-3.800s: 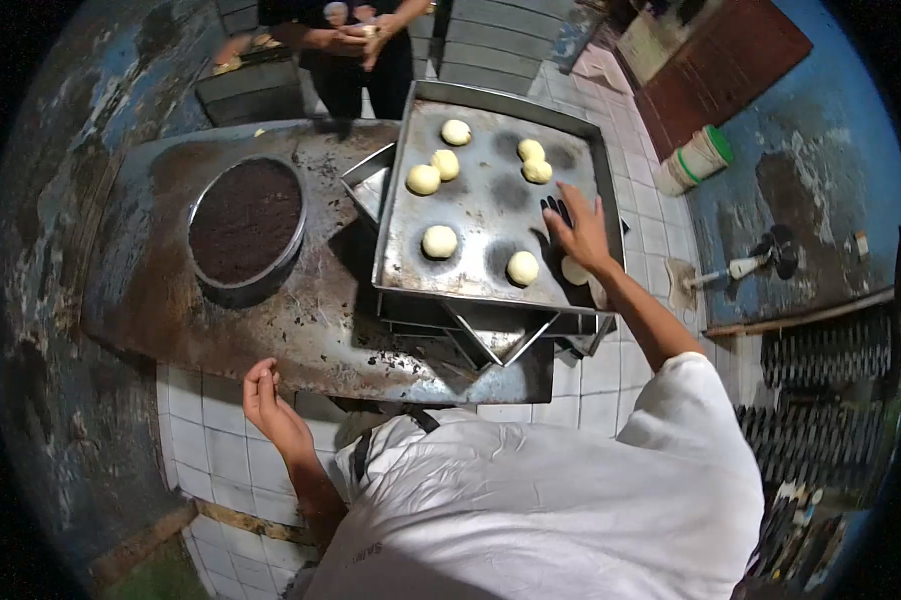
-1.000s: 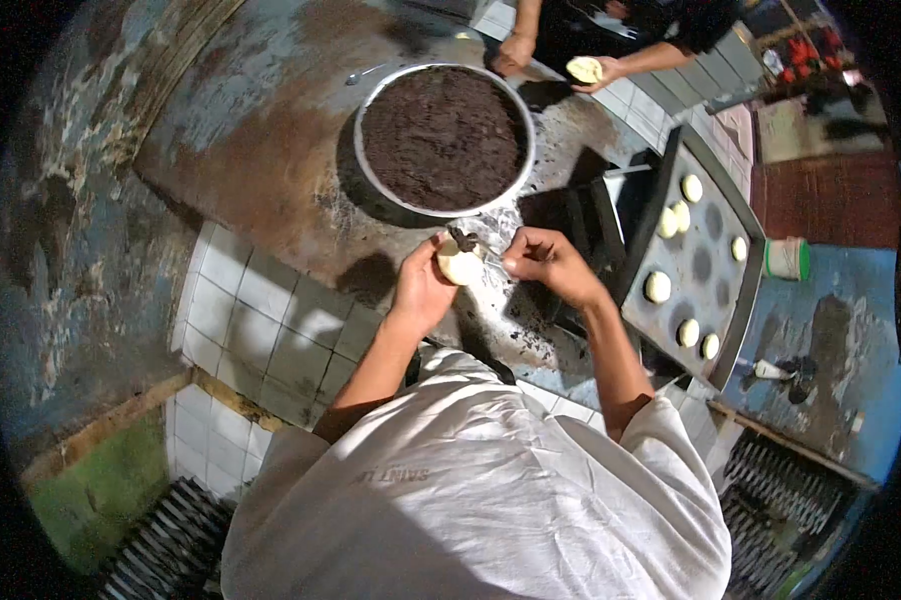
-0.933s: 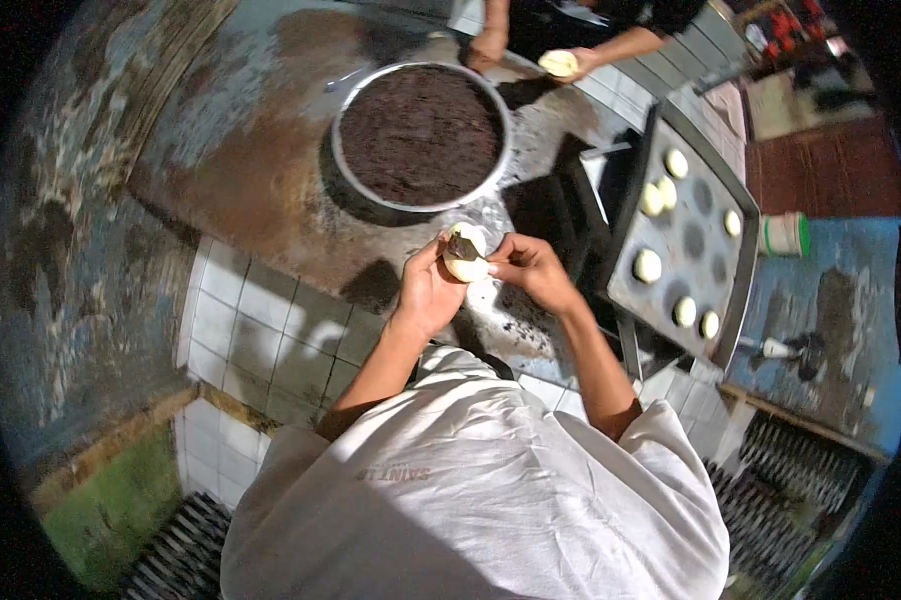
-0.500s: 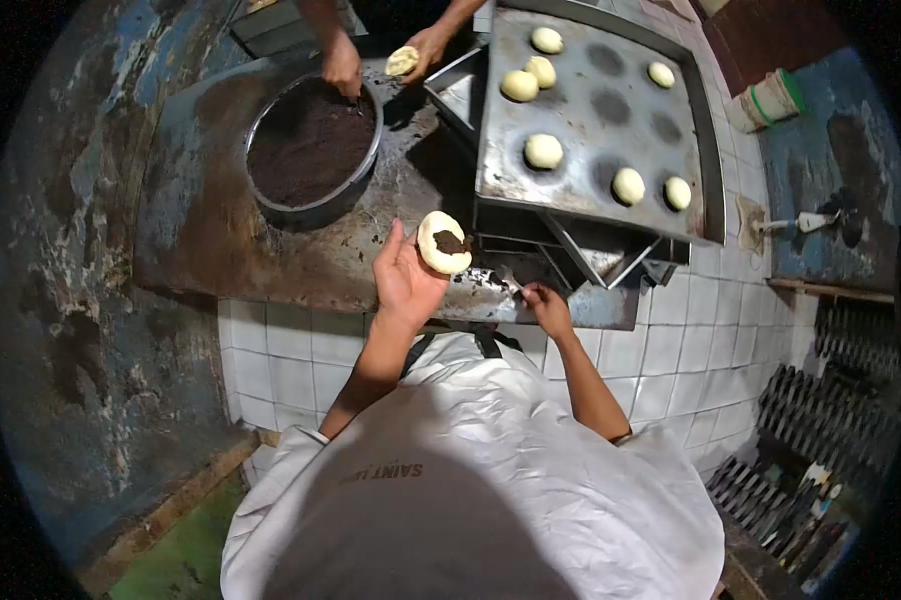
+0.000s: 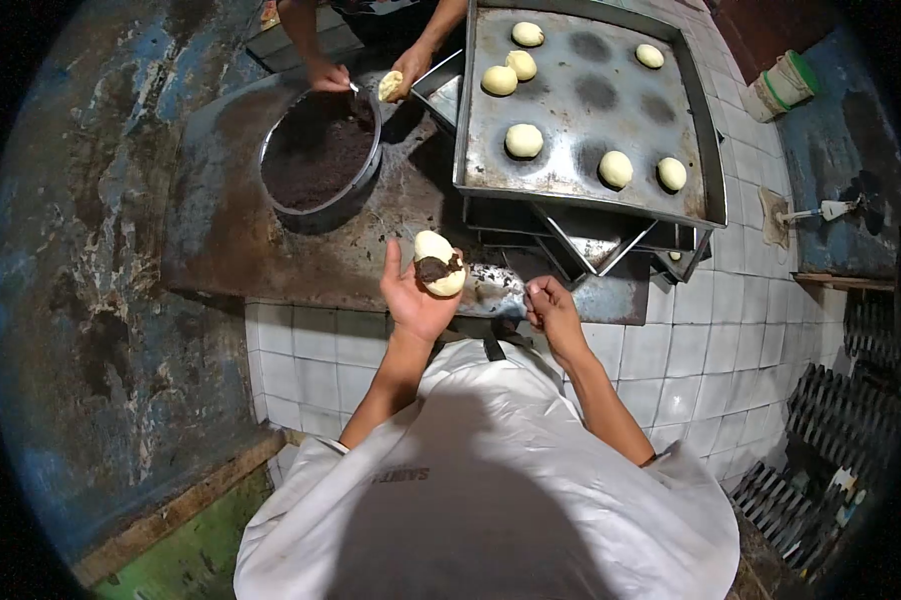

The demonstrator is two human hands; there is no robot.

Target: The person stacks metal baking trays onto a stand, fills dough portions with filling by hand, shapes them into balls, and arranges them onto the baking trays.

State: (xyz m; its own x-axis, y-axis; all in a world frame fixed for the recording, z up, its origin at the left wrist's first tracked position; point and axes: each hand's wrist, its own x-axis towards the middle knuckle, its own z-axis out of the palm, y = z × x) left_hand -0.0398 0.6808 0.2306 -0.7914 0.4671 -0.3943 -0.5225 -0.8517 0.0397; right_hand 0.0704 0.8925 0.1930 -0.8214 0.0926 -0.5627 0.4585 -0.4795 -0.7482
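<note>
My left hand (image 5: pixel 418 305) is palm up, holding a pale dough bun (image 5: pixel 433 244) that is spread open, with dark crumbly filling (image 5: pixel 436 269) across its middle. To its right, my right hand (image 5: pixel 554 312) is closed in a pinch on the handle of a thin metal spoon (image 5: pixel 512 268), whose far end is hard to make out. Beyond them stands a round metal basin (image 5: pixel 367 180) of dark filling (image 5: pixel 316 150). A co-worker's hand (image 5: pixel 329 76) holds a small utensil over that basin, while the other hand (image 5: pixel 411 68) holds an opened dough bun (image 5: pixel 390 85).
A large metal tray (image 5: pixel 571 178) with several pale dough balls rests on stacked trays (image 5: pixel 596 245) at the right. Dark crumbs lie on the worn table (image 5: pixel 221 240). Below the table's front edge is a white tiled wall (image 5: pixel 316 335). A bucket (image 5: pixel 786 80) stands far right.
My right hand and the spoon have drawn slightly back from the bun. The filling now spreads wider over the dough. The co-worker's utensil has lifted from the filling to the basin's rim.
</note>
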